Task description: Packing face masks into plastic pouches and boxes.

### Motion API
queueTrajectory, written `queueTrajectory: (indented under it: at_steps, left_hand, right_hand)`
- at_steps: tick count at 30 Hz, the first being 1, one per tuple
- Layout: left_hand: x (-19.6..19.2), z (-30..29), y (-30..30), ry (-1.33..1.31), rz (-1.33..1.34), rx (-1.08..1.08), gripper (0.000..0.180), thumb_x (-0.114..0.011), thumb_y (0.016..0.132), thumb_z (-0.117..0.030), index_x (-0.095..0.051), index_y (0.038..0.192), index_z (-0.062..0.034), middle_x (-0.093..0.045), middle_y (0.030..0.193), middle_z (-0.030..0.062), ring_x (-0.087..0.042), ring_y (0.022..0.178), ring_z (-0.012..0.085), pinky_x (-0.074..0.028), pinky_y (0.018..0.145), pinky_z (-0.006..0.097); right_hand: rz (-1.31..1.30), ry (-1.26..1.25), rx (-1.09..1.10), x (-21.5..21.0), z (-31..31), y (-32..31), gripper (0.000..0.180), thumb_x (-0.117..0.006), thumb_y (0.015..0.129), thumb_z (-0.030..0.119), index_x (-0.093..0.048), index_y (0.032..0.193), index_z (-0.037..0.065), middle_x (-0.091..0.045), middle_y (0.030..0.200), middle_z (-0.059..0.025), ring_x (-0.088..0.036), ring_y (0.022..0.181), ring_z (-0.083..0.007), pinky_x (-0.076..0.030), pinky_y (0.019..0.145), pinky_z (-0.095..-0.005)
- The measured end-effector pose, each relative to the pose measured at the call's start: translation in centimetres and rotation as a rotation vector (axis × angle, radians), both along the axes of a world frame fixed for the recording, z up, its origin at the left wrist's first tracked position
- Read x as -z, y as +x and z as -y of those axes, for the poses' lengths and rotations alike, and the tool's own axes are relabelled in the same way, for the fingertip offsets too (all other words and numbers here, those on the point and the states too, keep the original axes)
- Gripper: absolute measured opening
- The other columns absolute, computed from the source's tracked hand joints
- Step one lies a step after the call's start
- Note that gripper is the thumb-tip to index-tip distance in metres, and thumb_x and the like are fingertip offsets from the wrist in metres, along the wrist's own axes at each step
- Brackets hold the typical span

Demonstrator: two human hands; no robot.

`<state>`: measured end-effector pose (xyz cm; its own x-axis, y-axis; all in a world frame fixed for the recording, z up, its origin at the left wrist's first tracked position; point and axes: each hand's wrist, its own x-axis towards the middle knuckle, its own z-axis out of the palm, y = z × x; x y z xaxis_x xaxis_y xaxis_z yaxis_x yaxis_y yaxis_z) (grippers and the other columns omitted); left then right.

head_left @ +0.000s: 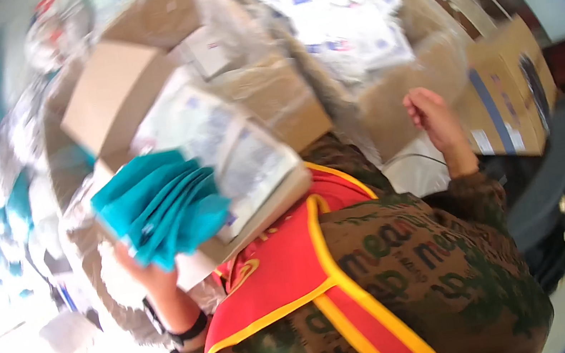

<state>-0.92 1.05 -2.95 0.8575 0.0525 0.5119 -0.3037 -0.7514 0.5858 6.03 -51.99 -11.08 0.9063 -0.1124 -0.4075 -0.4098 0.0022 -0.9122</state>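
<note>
I have a large plastic-lined carton [390,118] at upper right, white packets [340,20] piled inside, and a taped box [499,99] at the right edge. Left of centre, folded teal cloths [163,204] are held in my left hand's [152,273] mostly hidden fingers. Right of centre, my right hand's [431,116] fingers curl narrow.

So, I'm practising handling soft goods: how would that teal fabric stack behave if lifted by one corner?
The teal fabric stack would probably flop, since its layers bend and ripple. It may fan apart, as the folds lie loosely with no visible tie. It's likely light: the left hand alone supports it.
</note>
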Motion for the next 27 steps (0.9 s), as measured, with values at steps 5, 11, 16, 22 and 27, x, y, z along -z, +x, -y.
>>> queueTrajectory:
  at_steps: [5, 11, 16, 22, 27]
  left_hand:
    - [-3.5, 5.1, 1.7, -0.211, -0.005, 0.018, 0.036, -0.075, 0.075, -0.016, -0.068, 0.108, -0.0027, -0.071, 0.101, 0.0139, -0.069, 0.091, 0.0258, -0.053, 0.082, 0.035]
    - [-3.0, 4.8, 0.0, -0.321, 0.039, -0.065, 0.041, -0.077, 0.078, -0.020, -0.066, 0.113, -0.0025, -0.069, 0.106, 0.0150, -0.069, 0.094, 0.0285, -0.054, 0.080, 0.036]
    - [-2.6, 5.0, -0.4, -1.198, 0.127, 0.210, 0.051, -0.068, 0.087, -0.012, -0.049, 0.132, -0.0001, -0.061, 0.120, 0.0159, -0.063, 0.107, 0.0258, -0.050, 0.091, 0.036]
    - [-4.3, 5.7, 1.3, -0.706, 0.124, -0.018, 0.064, -0.070, 0.083, -0.005, -0.041, 0.139, -0.0023, -0.052, 0.130, 0.0147, -0.055, 0.119, 0.0239, -0.044, 0.099, 0.035]
    - [-5.4, 3.3, 1.4, -0.595, -0.177, 0.275, 0.049, -0.077, 0.079, -0.007, -0.058, 0.124, -0.0029, -0.062, 0.118, 0.0080, -0.057, 0.110, 0.0163, -0.044, 0.096, 0.031]
  right_hand:
    - [0.564, -0.044, -0.608, -12.3, -13.0, 4.3, 0.046, -0.074, 0.081, 0.016, -0.060, 0.123, 0.006, -0.060, 0.105, -0.0015, -0.055, 0.091, -0.0101, -0.045, 0.078, -0.0243]
    - [1.217, -0.332, -1.082, -19.7, -25.0, 5.2, 0.074, -0.080, 0.069, 0.009, -0.050, 0.137, 0.004, -0.048, 0.134, -0.0156, -0.049, 0.123, -0.0319, -0.041, 0.102, -0.0368]
    - [1.442, -0.335, -1.095, -21.0, -27.4, 4.2, 0.060, -0.077, 0.067, 0.001, -0.055, 0.123, 0.004, -0.052, 0.128, -0.0158, -0.052, 0.118, -0.0341, -0.045, 0.096, -0.0412]
    - [1.320, -0.230, -1.129, -21.4, -28.9, 3.6, 0.040, -0.070, 0.070, -0.004, -0.060, 0.107, 0.005, -0.061, 0.106, -0.0138, -0.060, 0.099, -0.0334, -0.049, 0.087, -0.0397]
    - [0.909, -0.201, -1.167, -22.6, -28.5, 6.4, 0.034, -0.073, 0.079, 0.003, -0.059, 0.110, 0.005, -0.065, 0.101, -0.0081, -0.064, 0.095, -0.0175, -0.051, 0.082, -0.0321]
